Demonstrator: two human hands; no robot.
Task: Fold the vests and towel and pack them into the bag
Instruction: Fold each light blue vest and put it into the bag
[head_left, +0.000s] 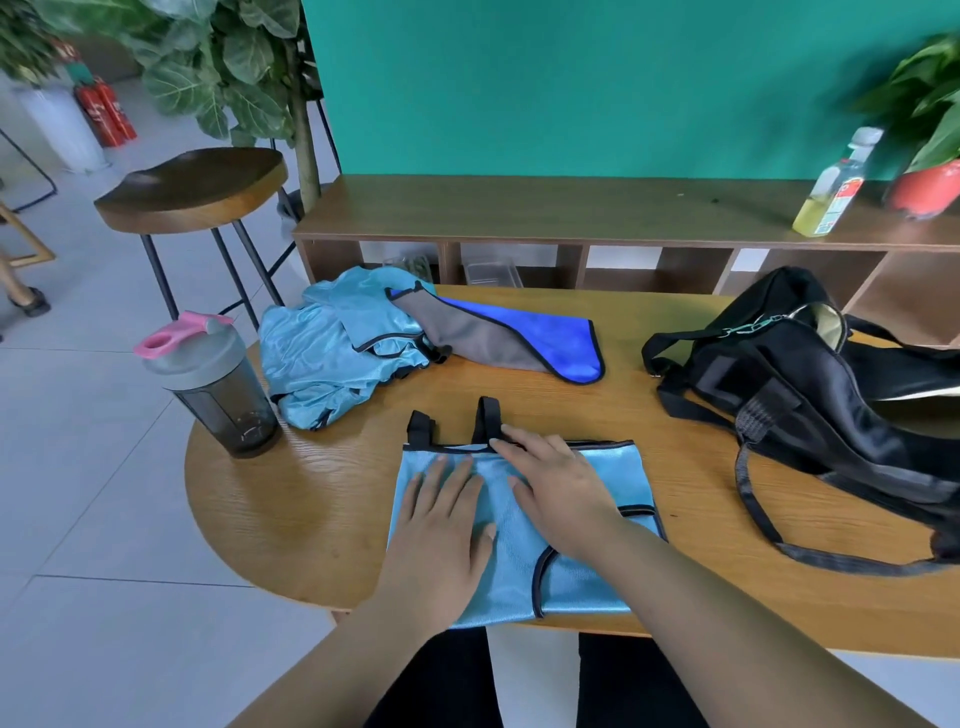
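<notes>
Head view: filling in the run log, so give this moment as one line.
stage: front vest pressed flat | left hand, right hand: flat on it | pending: vest pile, towel | bag: untouched, right

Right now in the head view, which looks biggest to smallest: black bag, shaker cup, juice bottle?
Largest: black bag
Then: shaker cup
Smallest: juice bottle. It stands farther back, so true size is unsure.

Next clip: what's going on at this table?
A person is folding a light blue vest on the round table. The left hand and right hand are both pressed flat on it. A crumpled pile of vests lies further back, touching the blue-and-grey towel. The black bag lies at the right.
</notes>
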